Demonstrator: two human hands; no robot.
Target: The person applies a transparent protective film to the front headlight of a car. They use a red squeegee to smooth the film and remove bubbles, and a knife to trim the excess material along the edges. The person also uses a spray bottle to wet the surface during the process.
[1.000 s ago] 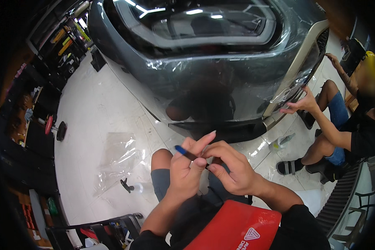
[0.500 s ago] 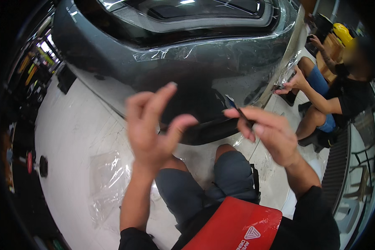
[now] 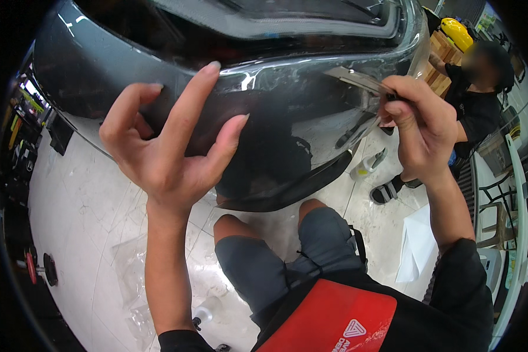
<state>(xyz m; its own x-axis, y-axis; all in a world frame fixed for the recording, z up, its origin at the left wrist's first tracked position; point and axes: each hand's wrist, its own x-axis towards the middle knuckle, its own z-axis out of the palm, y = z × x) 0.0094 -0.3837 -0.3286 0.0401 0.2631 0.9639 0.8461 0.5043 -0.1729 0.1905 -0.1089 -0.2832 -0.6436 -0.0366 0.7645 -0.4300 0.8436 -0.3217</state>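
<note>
In front of me is a dark grey car bumper, glossy and wet-looking, with a car light above it. Wrinkled clear film runs along the edge under the light. My left hand is open at the left, fingers spread and bent, the raised index fingertip at or just off the film's edge; contact cannot be made out. Between the thumb and fingers of my right hand is a slim utility knife. Its blade points left over the bumper's right part, beneath the light.
At the right sits another person in dark clothes, a sandalled foot on the floor. A spray bottle and white sheet are nearby. Crumpled clear film and another bottle lie lower left. A red panel hangs at my front.
Both my hands have moved up and farther apart toward the light's lower edge. The knife has risen to the right. The other person's hands have lowered from view.
</note>
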